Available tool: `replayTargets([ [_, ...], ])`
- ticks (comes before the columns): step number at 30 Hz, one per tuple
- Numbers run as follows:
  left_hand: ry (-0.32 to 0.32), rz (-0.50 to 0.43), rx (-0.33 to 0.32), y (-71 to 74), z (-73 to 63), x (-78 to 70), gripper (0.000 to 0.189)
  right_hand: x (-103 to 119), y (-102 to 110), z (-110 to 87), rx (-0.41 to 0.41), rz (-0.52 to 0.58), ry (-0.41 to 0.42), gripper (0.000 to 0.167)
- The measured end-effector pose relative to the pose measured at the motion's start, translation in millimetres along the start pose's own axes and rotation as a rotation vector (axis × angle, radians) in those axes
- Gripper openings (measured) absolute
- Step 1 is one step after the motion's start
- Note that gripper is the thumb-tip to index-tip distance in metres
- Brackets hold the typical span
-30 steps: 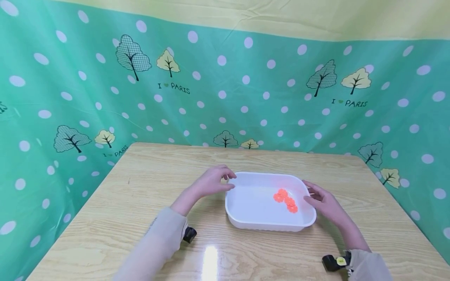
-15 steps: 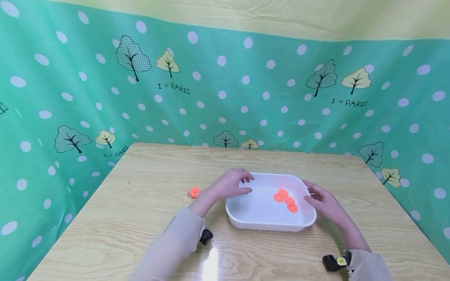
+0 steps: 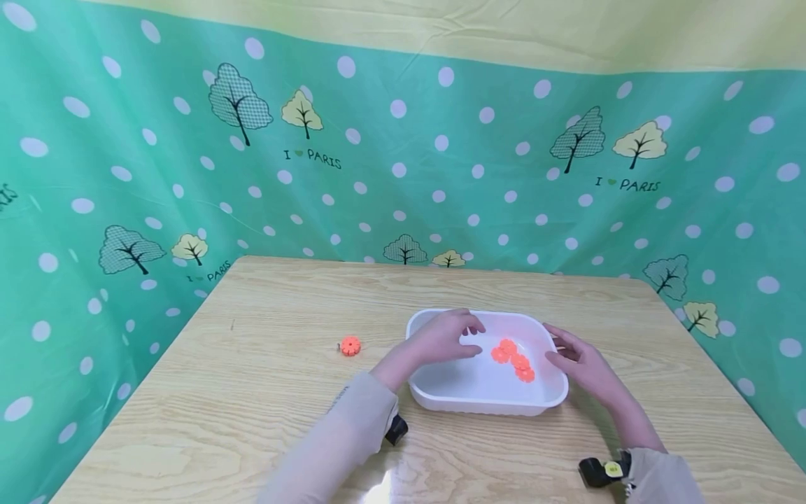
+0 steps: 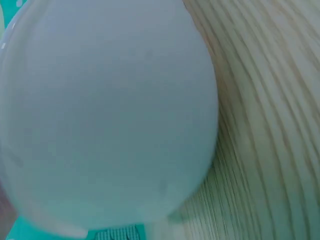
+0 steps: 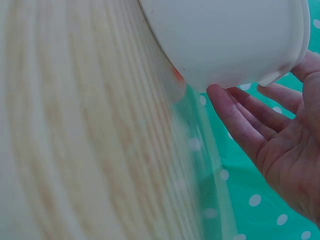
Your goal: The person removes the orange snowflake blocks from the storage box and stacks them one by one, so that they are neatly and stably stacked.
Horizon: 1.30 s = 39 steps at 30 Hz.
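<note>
A white plastic basin (image 3: 460,386) stands on the wooden table, holding several orange flower-shaped discs (image 3: 520,362) in its right half. My left hand (image 3: 443,339) is over the basin's left half, fingers loosely bent and thumb apart, with nothing between them. At the right end, my right hand (image 3: 584,364) grips the basin's rim, the thumb over it and the fingers along the outer wall. The right wrist view shows those fingertips (image 5: 216,92) against the basin's wall (image 5: 225,40). Only the basin's outer wall (image 4: 110,110) and the table show in the left wrist view; the left hand is mostly hidden there.
Left of the basin, another orange flower-shaped piece (image 3: 350,341) lies on the wooden table (image 3: 264,392), with a tiny dark bit beside it. A green dotted curtain (image 3: 365,189) hangs behind the table's far edge. Each wrist carries a black camera.
My left hand has moved right, from the basin's left rim to over its inside. The orange piece on the table has come into view. My right hand has stayed at the rim.
</note>
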<state>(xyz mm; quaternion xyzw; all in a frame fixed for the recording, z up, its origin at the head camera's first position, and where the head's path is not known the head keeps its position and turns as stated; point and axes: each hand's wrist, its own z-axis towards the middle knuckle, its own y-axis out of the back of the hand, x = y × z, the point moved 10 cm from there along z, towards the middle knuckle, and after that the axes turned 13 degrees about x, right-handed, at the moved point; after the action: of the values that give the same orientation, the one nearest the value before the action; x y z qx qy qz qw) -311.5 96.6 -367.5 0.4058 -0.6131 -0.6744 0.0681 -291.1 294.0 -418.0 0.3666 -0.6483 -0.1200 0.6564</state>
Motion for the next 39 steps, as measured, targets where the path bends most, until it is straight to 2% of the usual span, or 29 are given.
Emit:
replayTargets([
  [6,-0.010,-0.004,0.021,-8.5,11.4,-10.3,0.034,3.9,0.5,-0.2,-0.009,-0.005,0.021,0.057],
  [19,-0.035,0.029,0.020,-24.9,32.6,-26.0,0.031,3.0,1.2,-0.2,-0.003,0.014,-0.004,0.057],
  [25,-0.016,0.015,0.050,-31.8,40.1,-31.0,0.031,4.9,0.5,-0.5,0.001,0.015,0.004,0.057],
  [39,0.013,0.063,0.159,-50.1,58.6,-38.1,0.030,6.5,-0.1,0.1,0.001,0.027,0.041,0.055],
])
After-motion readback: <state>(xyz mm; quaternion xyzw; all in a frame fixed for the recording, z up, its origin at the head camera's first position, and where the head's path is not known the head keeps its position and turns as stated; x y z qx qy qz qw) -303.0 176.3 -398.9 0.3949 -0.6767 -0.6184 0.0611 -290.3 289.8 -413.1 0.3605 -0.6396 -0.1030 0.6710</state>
